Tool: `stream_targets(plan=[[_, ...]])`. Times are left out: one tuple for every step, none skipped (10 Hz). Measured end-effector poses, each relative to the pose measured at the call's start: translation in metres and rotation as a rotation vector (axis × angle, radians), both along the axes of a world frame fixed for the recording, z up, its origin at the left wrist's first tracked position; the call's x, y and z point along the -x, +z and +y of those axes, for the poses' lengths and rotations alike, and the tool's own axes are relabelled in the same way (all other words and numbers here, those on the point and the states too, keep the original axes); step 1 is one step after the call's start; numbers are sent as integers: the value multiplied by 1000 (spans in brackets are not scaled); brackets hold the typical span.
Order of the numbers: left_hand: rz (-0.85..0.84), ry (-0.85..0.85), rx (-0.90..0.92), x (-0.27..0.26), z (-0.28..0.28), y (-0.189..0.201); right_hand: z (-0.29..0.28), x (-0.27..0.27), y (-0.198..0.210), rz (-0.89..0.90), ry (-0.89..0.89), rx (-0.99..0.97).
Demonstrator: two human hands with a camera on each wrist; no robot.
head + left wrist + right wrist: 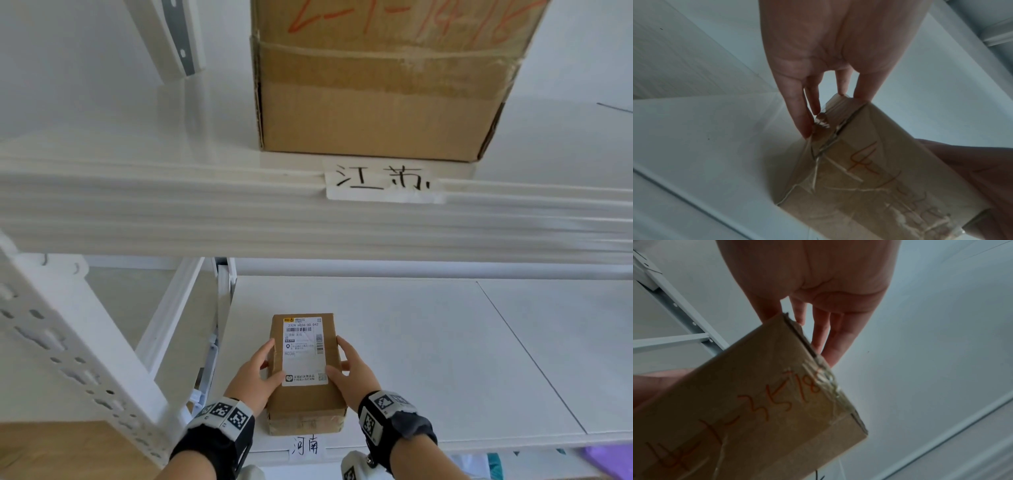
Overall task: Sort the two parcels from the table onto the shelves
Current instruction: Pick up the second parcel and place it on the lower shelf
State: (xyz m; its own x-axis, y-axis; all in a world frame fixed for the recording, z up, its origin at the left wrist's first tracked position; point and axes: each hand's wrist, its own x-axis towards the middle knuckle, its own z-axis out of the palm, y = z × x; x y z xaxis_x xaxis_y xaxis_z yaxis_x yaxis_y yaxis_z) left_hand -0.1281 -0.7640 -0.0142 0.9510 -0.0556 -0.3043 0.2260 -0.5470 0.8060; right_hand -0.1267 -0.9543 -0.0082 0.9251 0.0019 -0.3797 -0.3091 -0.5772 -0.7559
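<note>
A small brown parcel [306, 402] with a white shipping label on top lies lengthwise at the front of the lower shelf [428, 342], just behind the tag "河南" [305, 447]. My left hand [255, 373] holds its left side, thumb over the top edge. My right hand [356, 373] holds the right side, thumb on the label. The wrist views show the parcel [869, 186] [756, 402] from below with orange writing and straight fingers [797, 105] [830, 340] along its sides. I cannot tell whether it touches the shelf. A large taped cardboard box [376, 102] stands on the upper shelf [171, 205].
The upper shelf carries a paper tag "江苏" [376, 180] under the large box. A perforated white upright [68, 342] rises at the left. A seam [531, 356] crosses the lower shelf board on the right. Something purple [613, 459] shows below the shelf at the bottom right.
</note>
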Motion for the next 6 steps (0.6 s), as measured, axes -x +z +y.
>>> stream_targets(plan=[[-39,4,-100,0,1,3,-1,2,5,-24,1,35],[-93,36,-149,5,2,11,-1,7,13,-57,-33,96],[-177,31,-176,9,5,26,-1,13,28,-124,-56,150],[-293,-1,-219,13,7,48,1,22,52,-217,-43,177],[-388,-65,-235,18,10,72,1,32,76,-319,-43,214],[-523,-114,-273,26,12,100,3,41,102,-447,-56,230]])
